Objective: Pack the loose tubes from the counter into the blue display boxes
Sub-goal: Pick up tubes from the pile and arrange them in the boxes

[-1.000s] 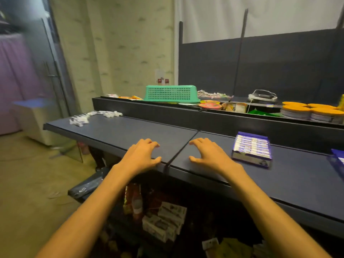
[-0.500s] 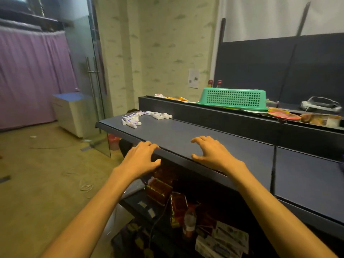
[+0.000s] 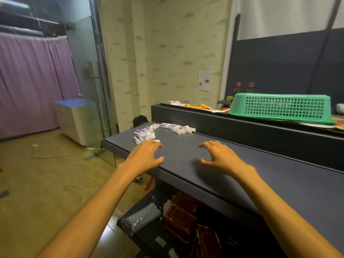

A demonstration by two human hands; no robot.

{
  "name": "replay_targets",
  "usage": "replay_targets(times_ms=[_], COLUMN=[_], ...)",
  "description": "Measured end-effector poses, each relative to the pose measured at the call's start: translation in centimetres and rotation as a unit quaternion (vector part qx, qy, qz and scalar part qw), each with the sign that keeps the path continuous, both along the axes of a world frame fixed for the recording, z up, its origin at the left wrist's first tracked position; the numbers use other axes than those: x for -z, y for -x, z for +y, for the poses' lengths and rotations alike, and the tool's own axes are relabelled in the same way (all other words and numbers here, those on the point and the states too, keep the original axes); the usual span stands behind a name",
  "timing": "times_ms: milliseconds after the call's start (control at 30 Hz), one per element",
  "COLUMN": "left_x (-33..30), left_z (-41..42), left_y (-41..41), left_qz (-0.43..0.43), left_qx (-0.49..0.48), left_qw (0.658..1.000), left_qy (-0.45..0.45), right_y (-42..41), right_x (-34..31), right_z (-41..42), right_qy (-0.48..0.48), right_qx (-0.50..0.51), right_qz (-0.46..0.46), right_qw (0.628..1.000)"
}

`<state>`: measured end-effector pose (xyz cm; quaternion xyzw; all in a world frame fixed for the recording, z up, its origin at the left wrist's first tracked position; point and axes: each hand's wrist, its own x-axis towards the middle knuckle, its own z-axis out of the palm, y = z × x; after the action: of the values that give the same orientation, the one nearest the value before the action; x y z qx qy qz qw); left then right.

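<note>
Several small white tubes with blue and red print lie in a curved heap at the far left end of the dark counter; more of the same tubes rest against the raised back ledge. My left hand hovers palm down just short of the nearest tubes, its fingertips reaching the heap's edge, holding nothing. My right hand is spread with bent fingers over bare counter to the right, also holding nothing. No blue display box is in view.
An upturned green plastic basket sits on the upper ledge with wrappers and two bottles beside it. Below the counter a shelf holds red boxes and a plastic-wrapped bundle. A glass door and white cabinet stand left.
The view has swung left along the counter; the blue box has left the frame. Both hands moved left with it, and the tube heap is now right in front of my left hand.
</note>
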<state>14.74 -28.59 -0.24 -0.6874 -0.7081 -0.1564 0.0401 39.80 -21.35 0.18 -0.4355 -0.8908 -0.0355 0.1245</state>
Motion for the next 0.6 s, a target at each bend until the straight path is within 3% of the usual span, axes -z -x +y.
replay_targets(times_ms=[300, 600], left_x=[0.2, 0.4], left_z=[10.1, 17.6], left_y=[7.5, 11.3], left_qz=[-0.024, -0.013], left_qx=[0.005, 0.155], left_qw=[1.0, 0.984], left_qy=[0.013, 0.093], right_y=[5.1, 10.7], right_x=[-0.7, -1.0], right_z=[6.8, 9.5], right_qy=[0.018, 0.016], right_qx=[0.032, 0.117], right_qz=[-0.011, 0.04], right_qw=[0.999, 0.992])
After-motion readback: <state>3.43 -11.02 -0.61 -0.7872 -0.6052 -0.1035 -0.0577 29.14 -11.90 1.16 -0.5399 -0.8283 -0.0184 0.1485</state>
